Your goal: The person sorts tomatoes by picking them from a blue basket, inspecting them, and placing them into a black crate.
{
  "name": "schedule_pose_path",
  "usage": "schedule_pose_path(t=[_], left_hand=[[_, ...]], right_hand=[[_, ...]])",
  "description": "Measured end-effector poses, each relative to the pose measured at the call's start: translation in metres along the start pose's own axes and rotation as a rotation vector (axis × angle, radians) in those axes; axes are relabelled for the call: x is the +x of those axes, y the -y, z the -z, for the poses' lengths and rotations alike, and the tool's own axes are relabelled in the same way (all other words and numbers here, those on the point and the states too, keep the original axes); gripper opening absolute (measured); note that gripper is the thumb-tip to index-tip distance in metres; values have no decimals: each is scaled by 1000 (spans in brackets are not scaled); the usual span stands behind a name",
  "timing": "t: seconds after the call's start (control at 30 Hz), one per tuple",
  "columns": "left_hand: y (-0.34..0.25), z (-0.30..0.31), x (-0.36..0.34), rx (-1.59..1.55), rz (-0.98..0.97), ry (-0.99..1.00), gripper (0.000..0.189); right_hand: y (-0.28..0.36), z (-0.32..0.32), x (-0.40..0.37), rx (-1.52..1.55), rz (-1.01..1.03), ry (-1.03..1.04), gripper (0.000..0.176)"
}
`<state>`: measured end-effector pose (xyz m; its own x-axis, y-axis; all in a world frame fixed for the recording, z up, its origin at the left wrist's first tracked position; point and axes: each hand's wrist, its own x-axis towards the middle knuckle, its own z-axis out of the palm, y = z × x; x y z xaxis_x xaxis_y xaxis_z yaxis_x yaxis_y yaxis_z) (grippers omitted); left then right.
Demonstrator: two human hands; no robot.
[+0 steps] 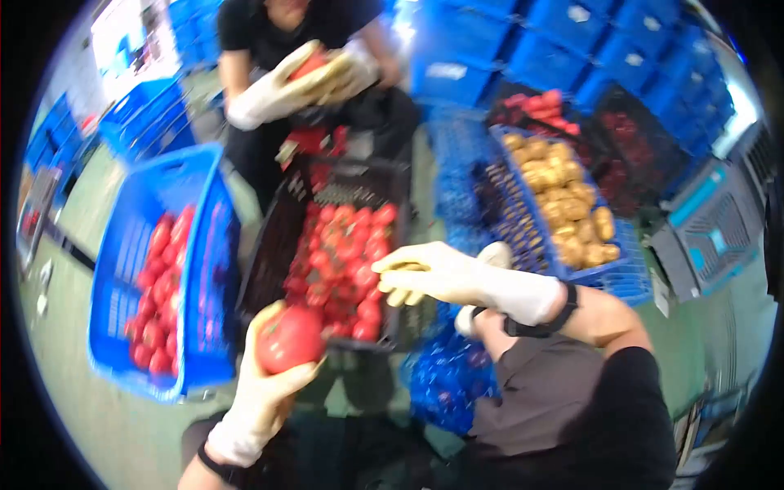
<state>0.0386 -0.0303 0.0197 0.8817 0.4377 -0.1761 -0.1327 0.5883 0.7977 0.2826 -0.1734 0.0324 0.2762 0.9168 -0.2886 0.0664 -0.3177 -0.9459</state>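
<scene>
My left hand point(265, 392), in a white glove, is closed on a large red tomato point(288, 337) near the front edge of a black crate point(269, 245) full of red tomatoes. My right hand point(437, 273), also gloved and with a black watch at the wrist, hovers over the crate's right edge. Its fingers are loosely curled and point left, and I see nothing in it. A white object point(467, 320) sits just under that wrist; what it is I cannot tell.
A tilted blue crate point(204, 237) of tomatoes stands left. A blue crate point(625, 273) of potatoes stands right, with dark crates of red produce point(539, 106) behind. A blue net bag point(445, 380) lies by my lap. Opposite, a co-worker's gloved hands point(294, 82) hold something red.
</scene>
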Motion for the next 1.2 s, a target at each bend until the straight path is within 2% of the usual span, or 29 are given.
schedule_pose_path(t=[0.03,0.07,0.1,0.2,0.27,0.43,0.47,0.53,0.6,0.67,0.7,0.73,0.8,0.83,0.9,0.93,0.97,1.03,1.07,1.13,1.17,1.2], left_hand=[[1,-1,-3,143,-118,-2,84],[4,1,-4,300,-213,-19,88],[3,2,-9,365,-298,24,90],[6,12,-3,418,-554,216,102],[6,4,-2,394,-606,247,92],[16,6,1,359,-734,342,87],[15,7,2,355,-731,341,87],[9,10,3,505,-737,398,98],[7,13,3,481,-738,422,100],[-4,8,-5,660,-638,320,109],[-9,5,-11,640,-461,313,118],[-9,5,-15,556,-310,293,121],[-10,5,-13,446,-214,307,119],[-11,3,-15,445,-215,304,119],[-16,-6,-18,-59,171,175,101],[-14,-6,-17,-58,173,174,101],[-11,-5,-16,44,42,179,98],[-3,1,-13,237,-201,206,91],[2,4,-10,237,-200,208,91],[10,11,-7,370,-384,218,98],[11,13,-7,400,-413,223,96],[12,11,-7,400,-410,223,96]], right_hand=[[1,-18,-5,-67,-21,60,43],[2,-30,-12,-177,67,70,48],[22,-41,-21,-141,3,124,57],[27,-59,-21,43,131,267,92],[29,-63,-22,76,195,327,99],[42,-78,-22,185,122,429,106],[44,-79,-20,187,117,428,106],[51,-79,-17,260,-55,494,105],[52,-84,-15,345,-97,414,99],[47,-80,-10,-97,481,248,90],[44,-85,-10,-32,551,160,81],[43,-81,-8,-34,551,161,81],[41,-70,-4,-472,867,85,80],[41,-70,-6,-509,871,98,81],[34,-72,-2,-512,904,93,84],[32,-73,0,-517,938,84,87],[34,-75,-2,-516,937,83,87],[43,-78,-6,-446,724,62,95],[44,-77,-7,-446,723,60,95],[46,-72,-8,-480,641,157,103],[47,-72,-9,-494,650,133,95],[43,-71,-7,-492,648,132,95]])
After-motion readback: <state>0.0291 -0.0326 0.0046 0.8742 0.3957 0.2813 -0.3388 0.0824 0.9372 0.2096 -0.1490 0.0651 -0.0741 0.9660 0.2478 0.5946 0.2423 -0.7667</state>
